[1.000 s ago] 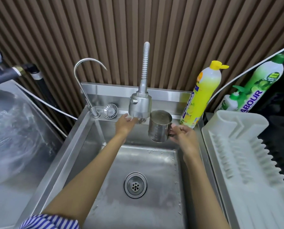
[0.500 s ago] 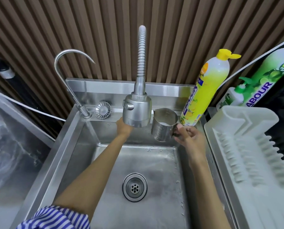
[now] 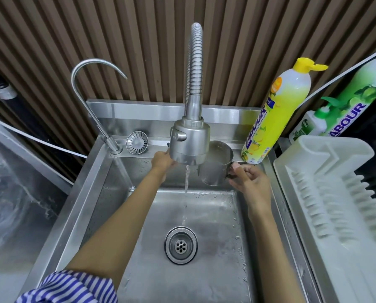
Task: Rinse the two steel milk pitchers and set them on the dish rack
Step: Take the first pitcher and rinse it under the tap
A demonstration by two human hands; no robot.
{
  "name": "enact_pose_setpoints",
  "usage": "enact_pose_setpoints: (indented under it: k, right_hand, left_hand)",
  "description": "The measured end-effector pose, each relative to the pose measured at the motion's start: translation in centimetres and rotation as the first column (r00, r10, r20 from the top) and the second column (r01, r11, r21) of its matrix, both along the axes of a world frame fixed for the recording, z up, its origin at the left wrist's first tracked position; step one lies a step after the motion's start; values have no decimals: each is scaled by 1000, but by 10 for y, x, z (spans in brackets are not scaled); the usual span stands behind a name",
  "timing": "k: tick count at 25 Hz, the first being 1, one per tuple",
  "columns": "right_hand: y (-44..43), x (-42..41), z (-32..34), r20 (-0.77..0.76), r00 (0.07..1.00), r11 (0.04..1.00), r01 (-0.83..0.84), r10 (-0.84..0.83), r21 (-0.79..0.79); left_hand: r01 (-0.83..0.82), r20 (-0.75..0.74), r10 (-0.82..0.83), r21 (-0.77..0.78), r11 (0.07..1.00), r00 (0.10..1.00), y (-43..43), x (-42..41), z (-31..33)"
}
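Right hand (image 3: pixel 250 180) on pitcher (image 3: pixel 214 171) handle

The pitcher is gripped mouth up at centre frame, just right of the stream (image 3: pixel 186 180), seemingly to be brought under it. The left hand (image 3: pixel 161 159) is half hidden behind the faucet head (image 3: pixel 190 142); its closure cannot be told.

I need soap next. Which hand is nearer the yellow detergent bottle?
Right. The right hand holds the pitcher just in front of the bottle; the left hand is farther left, at the faucet head.

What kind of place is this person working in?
Most likely a kitchen or café wash-up station: a stainless steel sink with a running spray tap, a yellow dish-soap bottle on its ledge, and a white dish rack beside it.
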State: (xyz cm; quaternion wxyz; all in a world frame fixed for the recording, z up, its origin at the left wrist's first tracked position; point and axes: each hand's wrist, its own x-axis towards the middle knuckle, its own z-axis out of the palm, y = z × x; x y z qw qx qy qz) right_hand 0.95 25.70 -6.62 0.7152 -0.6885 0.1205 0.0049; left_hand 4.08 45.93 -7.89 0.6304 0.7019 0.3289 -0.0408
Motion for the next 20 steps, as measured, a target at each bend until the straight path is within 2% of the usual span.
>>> enact_pose_setpoints:
  k: [2,4,6,8,10,13,16,18,20]
  right_hand:
    - [2,-5,2,9,1000,1000,-18,18,-9]
    - [5,-11,4,19,999,999,-50,50,-5]
    - [11,-20,8,36,995,995,-95,94,23]
    - [18,-29,13,58,987,987,-154,151,50]
    - [24,-38,17,76,977,976,-206,200,76]
    - [32,-52,22,74,965,956,-261,253,136]
    - [35,-57,27,31,963,960,-269,268,76]
    - [32,-55,36,-32,963,962,-268,267,-56]
    - [27,-53,49,-24,964,919,-259,264,-297]
  left_hand:
    - [3,-25,-2,43,999,1000,2,-4,3]
    - [-19,32,18,24,1000,999,0,-14,11]
    - [117,125,-118,11,993,985,-9,-40,33]
    - [365,250,-347,-26,931,904,-12,-70,45]
    - [448,353,-415,-13,894,839,-11,-94,48]
    - [291,439,-320,134,947,840,-13,-116,56]
    - [16,450,-169,325,946,877,-24,-130,60]
    - [-33,435,-131,350,936,891,-30,-136,53]
    - [52,389,-154,261,964,908,-35,-139,44]
